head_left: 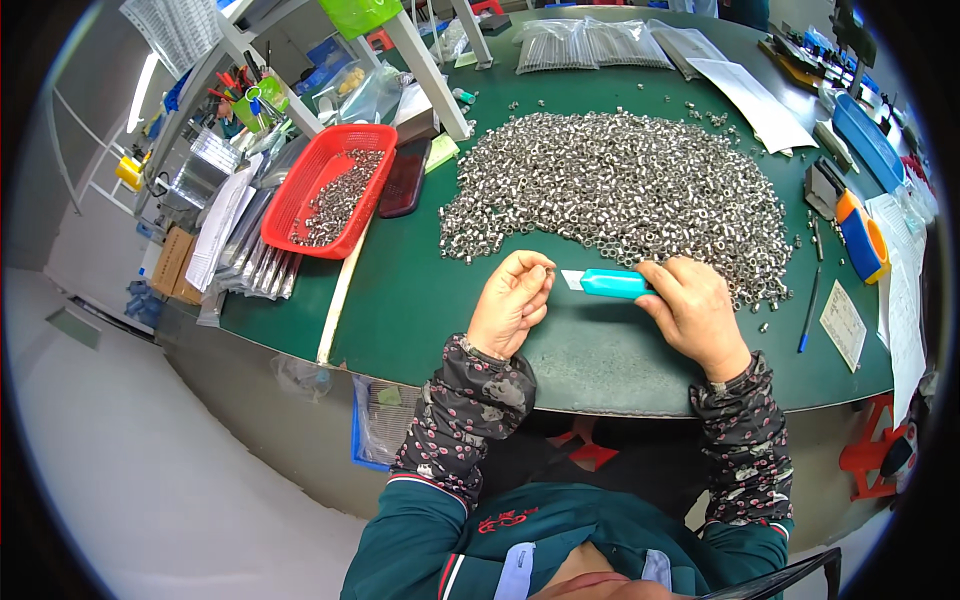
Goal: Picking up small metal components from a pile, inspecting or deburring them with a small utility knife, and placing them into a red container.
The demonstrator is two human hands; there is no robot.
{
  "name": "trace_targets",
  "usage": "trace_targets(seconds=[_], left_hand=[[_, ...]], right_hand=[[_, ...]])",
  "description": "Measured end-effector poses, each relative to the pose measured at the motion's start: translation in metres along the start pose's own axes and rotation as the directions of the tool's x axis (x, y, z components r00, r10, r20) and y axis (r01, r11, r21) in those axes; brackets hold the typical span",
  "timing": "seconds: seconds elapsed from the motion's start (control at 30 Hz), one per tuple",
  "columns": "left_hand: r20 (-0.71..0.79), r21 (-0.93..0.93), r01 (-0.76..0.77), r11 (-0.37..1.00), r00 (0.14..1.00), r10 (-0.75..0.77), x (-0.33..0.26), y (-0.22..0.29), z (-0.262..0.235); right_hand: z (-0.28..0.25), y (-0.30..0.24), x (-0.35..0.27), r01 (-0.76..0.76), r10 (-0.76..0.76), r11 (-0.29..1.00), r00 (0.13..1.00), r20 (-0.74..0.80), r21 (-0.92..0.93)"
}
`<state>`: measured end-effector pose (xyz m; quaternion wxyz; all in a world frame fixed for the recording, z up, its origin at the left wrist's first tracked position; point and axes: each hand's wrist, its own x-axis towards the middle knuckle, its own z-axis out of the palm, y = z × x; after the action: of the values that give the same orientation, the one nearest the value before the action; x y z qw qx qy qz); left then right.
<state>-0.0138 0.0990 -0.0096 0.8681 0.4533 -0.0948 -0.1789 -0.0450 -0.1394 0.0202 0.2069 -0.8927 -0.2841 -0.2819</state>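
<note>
My right hand (697, 308) is closed round the teal handle of a utility knife (612, 284). Its bare blade points left, a short gap from the fingertips of my left hand (513, 302). Those left fingers are pinched on a small metal piece (550, 268), mostly covered by the thumb and forefinger. Both hands are over the near part of the green table, just in front of a wide heap of small shiny metal rings (620, 180). A few rings lie loose around the heap's edges.
At the left, a red plastic basket (283, 207) holds more metal pieces, beside a dark phone (404, 178). Bagged parts (590, 45) lie at the back. On the right are a blue pen (808, 312), a card (843, 325), an orange-and-blue tool (862, 238) and a blue tray (866, 140).
</note>
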Motion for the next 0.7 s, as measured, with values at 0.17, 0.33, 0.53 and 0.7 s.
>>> trace_targets(seconds=[0.17,0.33,0.53,0.7], left_hand=[[-0.014,0.012,-0.064,0.998,0.998,0.064,0.0004,-0.0019,0.0004],[-0.075,0.123,-0.090,0.988,0.992,0.100,0.0013,-0.0035,0.0038],[-0.097,0.179,-0.118,0.977,0.986,0.137,0.0003,-0.0048,0.0072],[-0.085,0.215,-0.138,0.967,0.984,0.159,-0.0005,-0.0059,0.0069]], right_hand=[[0.0058,-0.0019,0.0002,-0.047,0.044,0.997,0.997,0.056,0.062],[0.0067,-0.0027,-0.0005,-0.086,0.079,0.993,0.993,0.091,0.085],[0.0072,-0.0016,-0.0026,-0.140,0.117,0.983,0.977,0.180,0.119],[0.0080,-0.0020,-0.0023,-0.122,0.103,0.986,0.982,0.159,0.112]])
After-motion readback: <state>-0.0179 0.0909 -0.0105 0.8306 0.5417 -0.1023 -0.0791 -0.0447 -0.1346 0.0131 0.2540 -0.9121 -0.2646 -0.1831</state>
